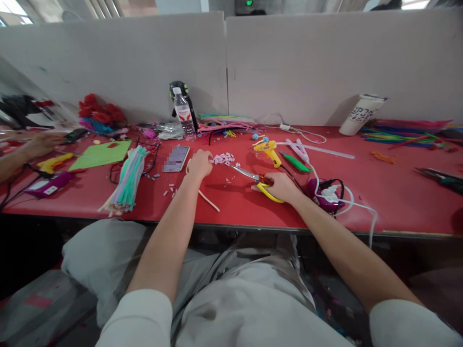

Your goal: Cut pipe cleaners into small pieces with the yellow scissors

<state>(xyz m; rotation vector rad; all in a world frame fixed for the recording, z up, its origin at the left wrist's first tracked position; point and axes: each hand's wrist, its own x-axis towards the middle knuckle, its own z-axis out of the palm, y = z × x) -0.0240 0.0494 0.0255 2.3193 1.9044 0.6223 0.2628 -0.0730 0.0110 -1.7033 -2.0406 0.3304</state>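
My right hand point(278, 187) is wrapped round the yellow and red handles of a pair of scissors point(247, 174), whose blades point left toward a pile of small pale pink pieces point(223, 158). At the left edge of that pile, my left hand point(200, 163) has its fingers bent together round a pale fuzzy stem point(209, 200). The stem's free end runs down toward the front of the red table point(231, 214). My left fingertips partly hide the stem. A few more pink bits lie left of my left forearm.
A phone point(176, 159), a bottle point(184, 114) and a bundle of pastel stems point(128, 180) are on the left. Right of the scissors lie a yellow glue gun point(268, 151), green pliers point(295, 162), cables and a purple box point(325, 193). Another person's hand point(44, 144) is far left.
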